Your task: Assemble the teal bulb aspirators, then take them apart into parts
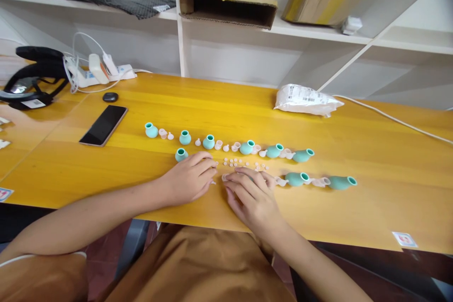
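My left hand (pixel 191 177) is closed, its fingers bent together over the table beside a turquoise vase-shaped bulb (pixel 181 154). Small pale bits show at its fingertips; what it grips is hidden. My right hand (pixel 253 196) is curled, with a small pale pink cup (pixel 224 177) at its thumb and fingertips. Between and beyond both hands lie several tiny pale rings (pixel 235 163). Behind them runs a row of turquoise bulbs (pixel 208 141) alternating with translucent cups (pixel 218 145) and small white teardrop-shaped pieces (pixel 197 142). More bulbs (pixel 297 179) lie tilted right of my right hand.
A phone (pixel 104 125) and a black oval case (pixel 110 97) lie on the left. Farther back are a power strip (pixel 122 71) and a black strapped headset (pixel 38 78). A white plastic package (pixel 306 100) and a cable (pixel 392 117) lie at the back right. Shelves (pixel 226 49) rise behind the table.
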Available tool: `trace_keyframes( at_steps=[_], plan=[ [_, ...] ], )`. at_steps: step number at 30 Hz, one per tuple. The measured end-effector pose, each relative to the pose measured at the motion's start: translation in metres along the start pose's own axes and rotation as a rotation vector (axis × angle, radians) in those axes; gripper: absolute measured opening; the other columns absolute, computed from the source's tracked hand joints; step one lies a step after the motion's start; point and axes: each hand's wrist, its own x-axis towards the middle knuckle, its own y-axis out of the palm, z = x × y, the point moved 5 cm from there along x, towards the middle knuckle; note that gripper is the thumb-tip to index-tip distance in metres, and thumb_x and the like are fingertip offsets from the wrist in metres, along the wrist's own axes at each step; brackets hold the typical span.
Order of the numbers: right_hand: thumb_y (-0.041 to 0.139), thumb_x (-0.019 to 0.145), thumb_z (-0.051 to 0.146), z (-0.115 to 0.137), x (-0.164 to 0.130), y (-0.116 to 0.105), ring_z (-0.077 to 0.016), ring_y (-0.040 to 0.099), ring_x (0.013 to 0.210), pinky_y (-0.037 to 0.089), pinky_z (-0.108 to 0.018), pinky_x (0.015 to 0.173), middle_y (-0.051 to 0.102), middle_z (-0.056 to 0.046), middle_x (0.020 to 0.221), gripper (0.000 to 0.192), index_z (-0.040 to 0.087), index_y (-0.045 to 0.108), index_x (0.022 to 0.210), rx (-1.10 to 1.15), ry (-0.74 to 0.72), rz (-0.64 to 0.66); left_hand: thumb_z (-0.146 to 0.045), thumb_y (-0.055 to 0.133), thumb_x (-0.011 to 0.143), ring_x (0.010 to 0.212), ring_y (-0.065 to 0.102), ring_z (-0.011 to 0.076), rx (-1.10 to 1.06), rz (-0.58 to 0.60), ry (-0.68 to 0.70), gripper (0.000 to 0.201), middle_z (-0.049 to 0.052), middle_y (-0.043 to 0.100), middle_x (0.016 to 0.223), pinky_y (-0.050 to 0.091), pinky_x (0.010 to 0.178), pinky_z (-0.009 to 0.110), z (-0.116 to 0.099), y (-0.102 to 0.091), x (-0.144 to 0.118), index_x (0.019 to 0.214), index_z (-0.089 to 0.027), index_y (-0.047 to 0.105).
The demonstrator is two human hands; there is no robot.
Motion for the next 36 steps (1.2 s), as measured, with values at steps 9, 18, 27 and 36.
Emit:
trace_keyframes(
  at_steps=[9,18,27,36],
  plan=[
    [0.073,0.103,0.006,0.001,0.003,-0.006,-0.0282,0.075,0.112,0.043,-0.046,0.095,0.087,-0.005,0.113,0.021,0.021,0.073,0.119,0.049,-0.021,-0.051,-0.008,0.06,0.105,0.115,0.067,0.0284,-0.095,-0.106,0.051,0.02,0.011,0.08,0.115,0.062,0.105,0.042,-0.004,-0.01,-0.001,0.121,-0.011,0.073],
    [0.072,0.097,0.0,0.007,-0.001,-0.019,-0.031,0.067,0.124,0.055,-0.05,0.102,0.082,-0.011,0.125,0.045,0.02,0.075,0.137,0.312,-0.083,-0.055,-0.027,0.067,0.113,0.12,0.072,0.0283,-0.244,-0.135,0.05,0.033,0.014,0.08,0.129,0.061,0.107,0.043,-0.005,-0.012,-0.002,0.143,-0.014,0.063],
    [0.066,0.097,0.0,0.008,0.002,-0.034,-0.0284,0.071,0.118,0.054,-0.048,0.098,0.082,-0.008,0.115,0.039,0.02,0.075,0.129,0.281,-0.119,-0.103,-0.016,0.067,0.107,0.105,0.073,0.0217,-0.549,-0.115,-0.015,0.017,0.008,0.078,0.111,0.059,0.097,0.035,-0.002,-0.015,-0.003,0.123,-0.019,0.065],
    [0.067,0.111,0.015,-0.026,0.056,-0.037,-0.0253,0.069,0.099,0.046,-0.042,0.083,0.081,-0.006,0.107,0.012,0.023,0.075,0.113,0.005,-0.112,0.231,-0.017,0.073,0.097,0.093,0.072,0.017,-0.651,-0.188,-0.295,0.018,0.001,0.075,0.104,0.059,0.089,0.031,0.014,-0.023,-0.009,0.113,-0.022,0.066]
  ],
)
